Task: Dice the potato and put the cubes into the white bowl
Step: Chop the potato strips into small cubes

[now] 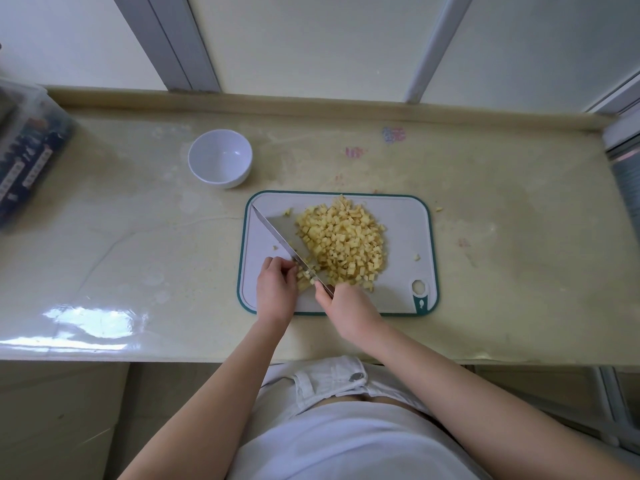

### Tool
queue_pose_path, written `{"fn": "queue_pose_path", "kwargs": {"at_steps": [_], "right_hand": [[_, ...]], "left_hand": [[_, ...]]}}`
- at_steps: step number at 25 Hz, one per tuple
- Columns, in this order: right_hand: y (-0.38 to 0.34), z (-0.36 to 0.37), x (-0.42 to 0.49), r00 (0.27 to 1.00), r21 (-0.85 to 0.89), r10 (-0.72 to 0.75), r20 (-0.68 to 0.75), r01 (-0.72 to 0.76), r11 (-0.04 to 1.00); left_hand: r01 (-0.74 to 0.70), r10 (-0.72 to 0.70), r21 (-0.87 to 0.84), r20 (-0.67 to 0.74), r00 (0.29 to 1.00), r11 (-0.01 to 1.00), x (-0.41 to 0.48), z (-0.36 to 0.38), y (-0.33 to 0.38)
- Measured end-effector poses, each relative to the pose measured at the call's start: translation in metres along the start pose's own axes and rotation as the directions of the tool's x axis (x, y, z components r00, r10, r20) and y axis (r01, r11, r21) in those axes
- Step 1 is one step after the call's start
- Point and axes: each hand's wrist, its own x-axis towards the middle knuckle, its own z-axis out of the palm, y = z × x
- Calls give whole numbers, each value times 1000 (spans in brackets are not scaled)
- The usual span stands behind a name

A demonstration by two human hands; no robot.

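Counter (pixel 138 237): one pale worktop, with one clear storage box (pixel 24 150) at its far left edge.

Cutting board (pixel 405 237): one, white with a green rim, dead ahead of the person.

Cube pile (pixel 343 244): one heap on the middle of the board. Too many cubes to count, well into the dozens.

White bowl (pixel 220 157): one, on the counter up-left of the board, well apart from it. No cubes were in it.

Knife (pixel 277 237): one. Blade ran diagonally from the board's top-left corner down to the right hand, edge down on the board beside the pile.

Hands: two. Right hand (pixel 346 310) was wrapped round the knife handle, which was mostly hidden under the fingers. Left hand (pixel 275 289) had its fingers curled down onto the last strips (pixel 304 277), pinning them against the blade.

Strays: three on the board clear of the heap, plus one off the board on the counter (pixel 439 208).

Step, my read: the tail end of dicing, final few cuts on that small remnant. Transfer had not started.

Next move calls for short cuts with the left fingertips tucked back, since the remnant was small and sat right at the blade. After that, bring the bowl to the board edge or carry loads over on the blade. Sweep in the strays as well.
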Motion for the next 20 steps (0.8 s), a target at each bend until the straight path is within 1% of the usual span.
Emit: {"fn": "queue_pose_path", "kwargs": {"at_steps": [2, 5, 7, 9, 11, 12, 14, 16, 18, 20], "right_hand": [[4, -2, 1, 1000, 49, -4, 9, 3, 999], [13, -14, 7, 997, 176, -16, 76, 3, 984], [20, -19, 14, 990, 311, 18, 137, -60, 948], [23, -21, 16, 984, 375, 35, 175, -100, 922], [21, -22, 15, 989, 357, -10, 144, -43, 933], [18, -24, 14, 992, 340, -36, 121, -8, 940], [13, -28, 13, 995, 322, -62, 84, 31, 946], [11, -30, 12, 996, 305, -69, 61, 47, 951], [12, -31, 11, 998, 308, -58, 39, 43, 950], [14, -32, 8, 999, 328, -40, 29, 28, 944]], "left_hand": [[-12, 12, 14, 5, 1000, 1000, -1, -1, 1], [-7, 7, 43, 18, 1000, 999, -1, -2, 2], [13, -15, 44, 35, 999, 999, 0, -3, 4], [43, -44, 3, 51, 998, 999, -1, -6, 5], [48, -44, -50, 77, 996, 998, -4, -10, 5], [26, -20, -56, 103, 994, 998, -6, -12, 4], [-35, 39, -23, 177, 983, 999, -9, -14, -1], [-105, 90, 55, 225, 970, 993, -10, -15, -6], [-155, 126, 120, 221, 967, 981, -10, -14, -9], [-143, 120, 116, 187, 975, 983, -10, -14, -10]]}}
